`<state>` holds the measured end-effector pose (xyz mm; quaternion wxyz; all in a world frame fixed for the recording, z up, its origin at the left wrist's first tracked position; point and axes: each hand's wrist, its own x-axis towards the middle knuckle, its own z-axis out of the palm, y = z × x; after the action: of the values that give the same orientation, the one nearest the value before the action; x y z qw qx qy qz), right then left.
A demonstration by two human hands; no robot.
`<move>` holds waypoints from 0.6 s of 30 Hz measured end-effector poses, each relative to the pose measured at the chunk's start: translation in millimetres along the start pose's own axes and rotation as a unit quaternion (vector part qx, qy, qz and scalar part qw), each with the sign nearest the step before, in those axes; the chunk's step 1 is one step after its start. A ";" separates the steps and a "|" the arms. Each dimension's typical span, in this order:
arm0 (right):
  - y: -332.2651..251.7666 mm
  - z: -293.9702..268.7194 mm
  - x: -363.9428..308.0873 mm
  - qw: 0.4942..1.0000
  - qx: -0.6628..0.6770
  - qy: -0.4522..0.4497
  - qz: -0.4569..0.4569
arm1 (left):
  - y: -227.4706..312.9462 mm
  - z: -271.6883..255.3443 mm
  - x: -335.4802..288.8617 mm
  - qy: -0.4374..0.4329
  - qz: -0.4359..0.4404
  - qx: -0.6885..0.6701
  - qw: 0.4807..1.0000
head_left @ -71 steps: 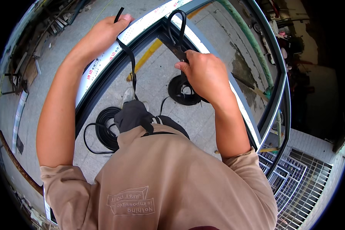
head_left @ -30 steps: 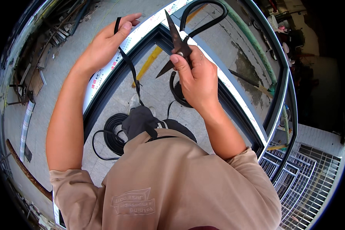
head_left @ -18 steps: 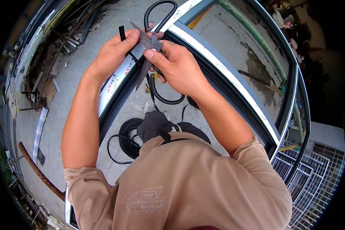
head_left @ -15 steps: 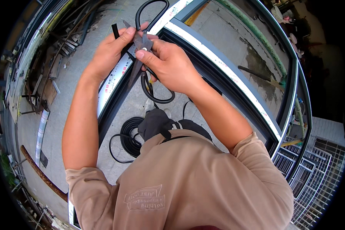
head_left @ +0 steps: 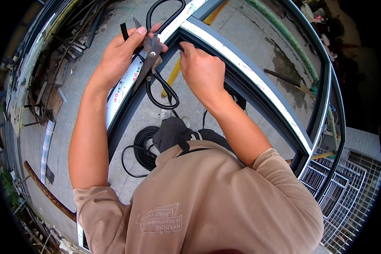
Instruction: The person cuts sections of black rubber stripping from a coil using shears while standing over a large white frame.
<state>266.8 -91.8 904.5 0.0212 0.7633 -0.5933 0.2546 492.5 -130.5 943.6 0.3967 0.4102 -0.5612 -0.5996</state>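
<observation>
My left hand (head_left: 119, 57) is closed on a large pair of scissors (head_left: 145, 67), gripping them by the blade side, with their black loop handles pointing away. A short end of black rubber strip (head_left: 123, 32) sticks up behind the same hand. My right hand (head_left: 204, 73) is curled at the inner corner of a dark metal window frame (head_left: 252, 72) covered in white printed film. Its index finger and thumb reach the black channel there; whatever lies between them is hidden.
A coil of black strip (head_left: 143, 153) lies on the paving by my legs. Beyond the frame are a green pole (head_left: 290, 42) and a broom-like tool (head_left: 283, 79). At left lie a rusty bar (head_left: 46, 190) and scrap metal pieces. White metal grilles (head_left: 340, 190) stand at right.
My right hand has let go of the scissors and moved right to the frame's corner. The scissors have turned slightly and stay in my left hand, which has shifted a little left.
</observation>
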 end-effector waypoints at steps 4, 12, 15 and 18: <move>-4.5 12.0 7.1 0.999 -0.041 -0.015 -0.016 | 6.3 3.3 -2.0 0.001 -0.016 -0.004 1.000; -9.3 22.0 10.6 0.996 -0.087 0.006 0.015 | -2.5 -0.2 0.5 -0.009 0.007 0.005 1.000; -5.2 31.2 8.3 0.994 -0.093 0.061 0.006 | 0.8 0.2 -1.5 -0.010 -0.010 0.000 1.000; 3.9 43.4 2.9 0.986 -0.091 0.135 -0.027 | 2.0 3.0 -3.7 0.004 -0.017 -0.012 1.000</move>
<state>279.5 -110.1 866.9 0.1773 0.7329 -0.5846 0.2995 491.0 -126.0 945.9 0.3932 0.4173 -0.5455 -0.6113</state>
